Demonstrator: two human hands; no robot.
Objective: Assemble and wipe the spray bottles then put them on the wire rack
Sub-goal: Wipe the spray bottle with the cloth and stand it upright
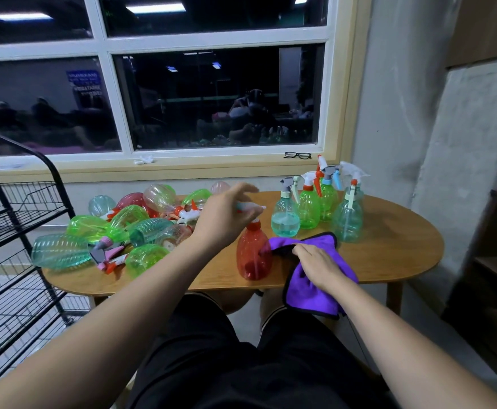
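Observation:
A red spray bottle (253, 255) stands upright near the front edge of the wooden table (389, 255). My left hand (226, 216) holds its white spray head from above. My right hand (319, 267) grips a purple cloth (309, 287) that touches the bottle's right side and hangs over the table edge. Several assembled green and teal spray bottles (309, 208) stand upright at the back right. A heap of loose bottle bodies and spray heads (129, 228) lies on the table's left half. The black wire rack (14, 231) stands left of the table.
Black glasses (297, 155) lie on the window sill behind the table. A dark wooden shelf (495, 261) stands at the right beside a grey wall. My legs in black shorts are under the table's front edge.

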